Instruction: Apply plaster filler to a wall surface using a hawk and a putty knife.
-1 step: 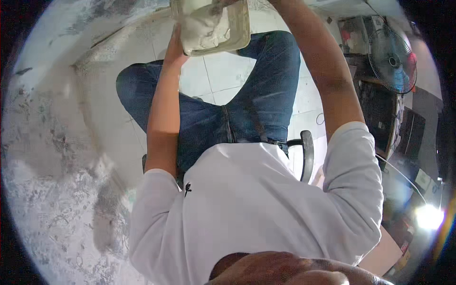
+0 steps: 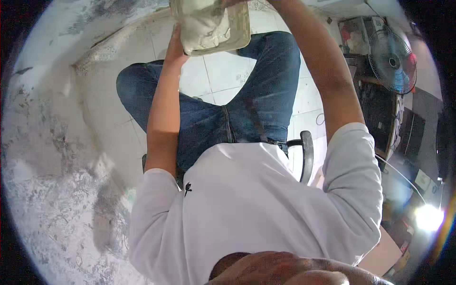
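Observation:
A see-through, yellowish rectangular tub (image 2: 243, 31) is held up at the top edge of the view, above the gap between my knees. Inside it lies a soft, lumpy white mass (image 2: 206, 38), folded and glossy. My left hand (image 2: 176, 47) grips the tub's left side; the tub hides most of its fingers. My right arm reaches up from the right, and a small blurred part of my right hand (image 2: 233, 2) shows over the tub at the picture's upper edge. Its fingers are mostly cut off, so their grip cannot be made out.
I sit on a chair with a dark armrest (image 2: 307, 154), legs apart in blue jeans (image 2: 270, 90). White floor tiles (image 2: 209, 76) lie below. A stained wall (image 2: 52, 156) is at the left. A fan (image 2: 392, 61) and a bright lamp (image 2: 429, 217) stand at the right.
The visible part of my right hand has shifted very slightly over the tub. My left hand and the tub stay in the same place.

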A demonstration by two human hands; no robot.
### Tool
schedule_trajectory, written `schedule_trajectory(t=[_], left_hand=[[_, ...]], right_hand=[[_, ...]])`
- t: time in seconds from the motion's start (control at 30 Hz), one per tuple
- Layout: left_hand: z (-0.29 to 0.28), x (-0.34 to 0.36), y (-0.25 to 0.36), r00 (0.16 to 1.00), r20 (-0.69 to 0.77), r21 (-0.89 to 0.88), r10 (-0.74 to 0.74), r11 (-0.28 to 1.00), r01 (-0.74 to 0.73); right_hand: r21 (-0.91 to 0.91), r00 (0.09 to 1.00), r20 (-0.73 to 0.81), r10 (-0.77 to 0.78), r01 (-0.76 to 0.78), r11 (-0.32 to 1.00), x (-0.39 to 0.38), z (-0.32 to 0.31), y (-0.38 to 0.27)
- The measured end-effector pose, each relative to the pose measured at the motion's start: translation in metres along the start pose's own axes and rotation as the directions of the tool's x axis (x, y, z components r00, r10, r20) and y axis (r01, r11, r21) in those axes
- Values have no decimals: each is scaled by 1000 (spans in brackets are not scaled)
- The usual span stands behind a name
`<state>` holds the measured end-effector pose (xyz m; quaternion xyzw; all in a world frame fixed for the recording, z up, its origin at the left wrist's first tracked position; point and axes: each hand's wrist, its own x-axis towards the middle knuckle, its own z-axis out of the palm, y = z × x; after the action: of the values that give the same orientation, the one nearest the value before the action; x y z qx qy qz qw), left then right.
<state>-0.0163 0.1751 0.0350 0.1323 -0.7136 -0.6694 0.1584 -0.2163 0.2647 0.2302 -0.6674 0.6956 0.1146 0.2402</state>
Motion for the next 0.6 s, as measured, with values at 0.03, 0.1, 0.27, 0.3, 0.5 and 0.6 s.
schedule_trajectory(t=[0.03,0.1,0.27,0.3,0.5,0.6], left_hand=[[-3,2,-2,996,-13,630,86,775,-59],[0,7,-7,992,0,-132,128,983,-126],[-3,8,-16,999,-38,-412,29,910,-42],[-4,7,-17,996,-33,-502,-83,863,56],[-6,10,-11,995,-2,-399,104,912,-96],[1,11,-7,993,-2,-681,-120,727,86]], right_hand=[[69,990,-66,-127,131,989,1,4,0],[-54,973,-144,-181,175,983,-2,20,-4],[65,985,-163,51,-41,997,-36,21,28],[82,969,-106,222,-214,973,-51,16,42],[215,976,-136,169,-138,967,-48,66,68],[282,950,-287,127,-43,959,-39,101,60]])
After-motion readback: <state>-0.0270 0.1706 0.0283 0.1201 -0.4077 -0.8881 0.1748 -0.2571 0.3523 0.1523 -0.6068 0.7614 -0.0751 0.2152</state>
